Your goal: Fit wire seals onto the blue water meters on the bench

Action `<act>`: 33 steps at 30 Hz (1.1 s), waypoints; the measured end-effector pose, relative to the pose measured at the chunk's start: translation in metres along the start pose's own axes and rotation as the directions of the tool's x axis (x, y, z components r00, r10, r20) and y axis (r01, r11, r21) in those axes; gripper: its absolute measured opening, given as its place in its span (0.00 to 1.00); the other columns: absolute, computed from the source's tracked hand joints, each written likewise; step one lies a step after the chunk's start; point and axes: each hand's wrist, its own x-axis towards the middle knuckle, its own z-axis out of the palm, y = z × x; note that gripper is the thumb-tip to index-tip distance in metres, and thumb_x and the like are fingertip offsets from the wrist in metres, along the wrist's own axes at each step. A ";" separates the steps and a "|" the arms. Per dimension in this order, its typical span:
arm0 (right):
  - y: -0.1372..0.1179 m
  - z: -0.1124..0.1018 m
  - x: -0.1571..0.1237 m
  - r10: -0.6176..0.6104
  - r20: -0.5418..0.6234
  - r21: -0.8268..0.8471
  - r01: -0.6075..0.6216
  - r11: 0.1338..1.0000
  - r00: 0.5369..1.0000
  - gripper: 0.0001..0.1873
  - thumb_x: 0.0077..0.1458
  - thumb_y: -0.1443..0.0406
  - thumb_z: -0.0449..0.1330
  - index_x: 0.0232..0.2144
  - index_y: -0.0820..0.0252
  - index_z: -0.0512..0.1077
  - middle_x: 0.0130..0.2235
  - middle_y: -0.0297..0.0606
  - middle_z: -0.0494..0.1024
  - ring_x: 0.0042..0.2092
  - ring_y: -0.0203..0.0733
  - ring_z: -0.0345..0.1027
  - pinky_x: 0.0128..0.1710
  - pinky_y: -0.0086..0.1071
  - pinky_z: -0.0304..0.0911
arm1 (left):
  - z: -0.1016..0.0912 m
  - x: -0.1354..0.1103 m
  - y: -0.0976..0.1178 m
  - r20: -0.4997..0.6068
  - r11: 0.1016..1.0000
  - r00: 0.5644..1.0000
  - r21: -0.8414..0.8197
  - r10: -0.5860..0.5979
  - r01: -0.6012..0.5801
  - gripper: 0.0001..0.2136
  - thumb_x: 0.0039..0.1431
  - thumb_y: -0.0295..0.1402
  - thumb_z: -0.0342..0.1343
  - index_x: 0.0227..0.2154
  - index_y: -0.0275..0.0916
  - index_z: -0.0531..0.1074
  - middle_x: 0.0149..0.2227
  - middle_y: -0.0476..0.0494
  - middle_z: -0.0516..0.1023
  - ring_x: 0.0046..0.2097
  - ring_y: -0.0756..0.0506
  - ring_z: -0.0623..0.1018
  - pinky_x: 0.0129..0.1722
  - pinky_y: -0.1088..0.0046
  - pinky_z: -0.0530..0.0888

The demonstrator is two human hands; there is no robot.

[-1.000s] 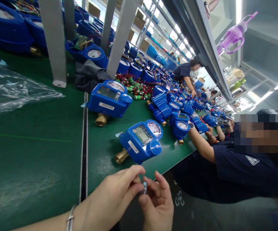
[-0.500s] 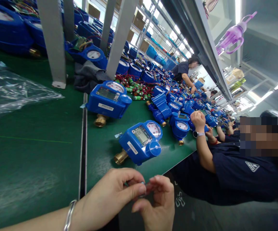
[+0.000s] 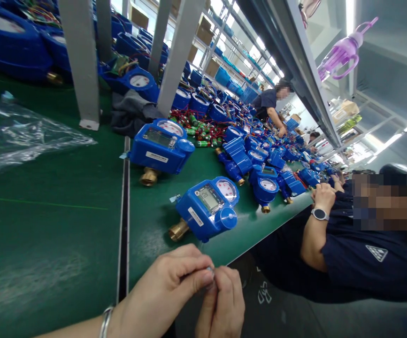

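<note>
My left hand (image 3: 175, 286), with a silver bangle at the wrist, pinches a tiny greyish-blue piece (image 3: 210, 270) between thumb and forefinger. What kind of piece it is cannot be made out. Close against it, my right hand (image 3: 222, 300) has its thumb and fingers pressed together at the same spot; the fingers hide whatever is between them. Just beyond my hands a blue water meter (image 3: 206, 206) with a lit display and brass fitting lies on the green bench (image 3: 65, 244). Farther back on the left is a second blue water meter (image 3: 161, 145).
Clear plastic film (image 3: 30, 134) lies at left. Grey uprights (image 3: 80, 61) and a dark cloth (image 3: 136, 112) stand behind the meters. Green battery cells (image 3: 203, 131) and several more meters (image 3: 264, 185) fill the back. At right a co-worker (image 3: 330, 253) sits along the bench edge.
My right hand's fingers have closed in and moved left against my left fingertips. The co-worker's watch arm has drawn away to the right from the meters.
</note>
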 end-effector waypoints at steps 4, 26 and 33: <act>-0.002 0.002 0.003 0.348 0.198 0.392 -0.399 0.829 0.916 0.09 0.59 0.64 0.49 0.31 0.58 0.67 0.29 0.36 0.67 0.32 0.38 0.62 0.34 0.32 0.61 | 0.002 -0.003 0.000 -0.088 0.987 0.996 0.164 0.021 -0.006 0.17 0.62 0.40 0.46 0.22 0.38 0.70 0.34 0.49 0.60 0.39 0.50 0.67 0.40 0.76 0.67; -0.008 0.010 -0.001 0.430 0.202 0.362 -0.475 0.802 0.880 0.08 0.60 0.61 0.50 0.39 0.56 0.66 0.35 0.37 0.72 0.36 0.37 0.67 0.35 0.30 0.63 | 0.001 -0.004 -0.007 -0.155 0.982 0.985 0.183 0.076 -0.047 0.17 0.62 0.40 0.46 0.23 0.39 0.73 0.33 0.49 0.60 0.39 0.50 0.66 0.41 0.78 0.65; -0.005 0.010 0.000 0.281 0.194 0.322 -0.331 0.887 0.940 0.10 0.60 0.64 0.48 0.31 0.58 0.68 0.26 0.36 0.69 0.29 0.37 0.62 0.30 0.31 0.59 | 0.000 -0.005 0.000 -0.135 0.984 0.990 0.178 0.049 -0.024 0.19 0.62 0.40 0.46 0.20 0.37 0.71 0.31 0.48 0.60 0.36 0.50 0.66 0.37 0.78 0.66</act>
